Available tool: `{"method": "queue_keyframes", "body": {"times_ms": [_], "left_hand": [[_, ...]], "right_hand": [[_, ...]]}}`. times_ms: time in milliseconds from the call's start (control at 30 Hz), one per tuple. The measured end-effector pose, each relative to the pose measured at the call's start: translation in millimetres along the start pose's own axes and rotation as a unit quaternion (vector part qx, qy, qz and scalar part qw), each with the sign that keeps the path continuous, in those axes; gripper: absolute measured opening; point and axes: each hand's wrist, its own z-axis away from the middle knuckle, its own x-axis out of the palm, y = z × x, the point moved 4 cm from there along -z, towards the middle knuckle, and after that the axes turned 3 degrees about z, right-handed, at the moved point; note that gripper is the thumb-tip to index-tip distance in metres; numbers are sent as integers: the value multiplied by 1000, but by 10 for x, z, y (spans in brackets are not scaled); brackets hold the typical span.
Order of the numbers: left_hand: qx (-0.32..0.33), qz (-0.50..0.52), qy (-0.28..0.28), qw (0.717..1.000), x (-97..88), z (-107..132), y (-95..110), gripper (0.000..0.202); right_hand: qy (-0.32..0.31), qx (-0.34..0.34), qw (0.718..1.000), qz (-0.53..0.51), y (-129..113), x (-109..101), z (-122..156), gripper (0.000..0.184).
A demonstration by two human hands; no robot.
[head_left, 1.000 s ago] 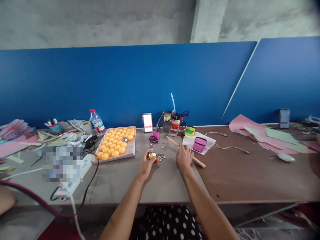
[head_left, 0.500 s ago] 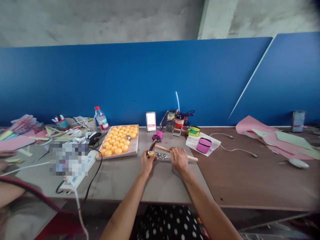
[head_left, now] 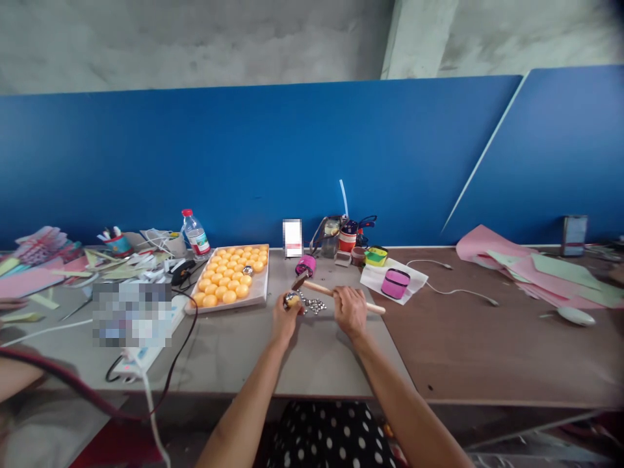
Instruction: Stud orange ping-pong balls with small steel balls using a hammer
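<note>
My right hand (head_left: 350,311) is wrapped around the wooden handle of a hammer (head_left: 319,288), whose dark metal head is just above and beside my left hand. Between the fingers of my left hand (head_left: 283,325) is a yellow-orange ball (head_left: 293,301) with shiny silver pieces on it. A small heap of silver studs (head_left: 316,305) lies on the table between my two hands. Behind them stands a small magenta container (head_left: 305,265). On the left, a shallow tray (head_left: 259,296) carries rows of similar orange balls, one of them silver-covered (head_left: 247,270).
A water bottle (head_left: 195,234), a power strip (head_left: 156,341) and cables are to the left. Further back stand a phone (head_left: 293,239) and jars. A magenta case (head_left: 395,283) rests on white paper, near pink and green sheets (head_left: 521,268). Another person's arm (head_left: 17,374) shows at far left.
The hammer head has lifted slightly away from the ball, leaving more of the ball visible. Both hands keep their grips, and the view has shifted a little.
</note>
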Motion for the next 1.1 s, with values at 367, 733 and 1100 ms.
{"method": "queue_keyframes", "body": {"times_ms": [367, 733, 1100], "left_hand": [[20, -17, 2, 1000, -16, -2, 27, 34], [30, -39, -1, 999, -27, -24, -8, 39], [-32, -9, -3, 999, -20, -28, -54, 38]], "right_hand": [[8, 28, 1000, -5, 56, 24, 2, 21], [22, 8, 999, -22, 2, -16, -6, 22], [76, 125, 988, 57, 226, -73, -6, 24]]}}
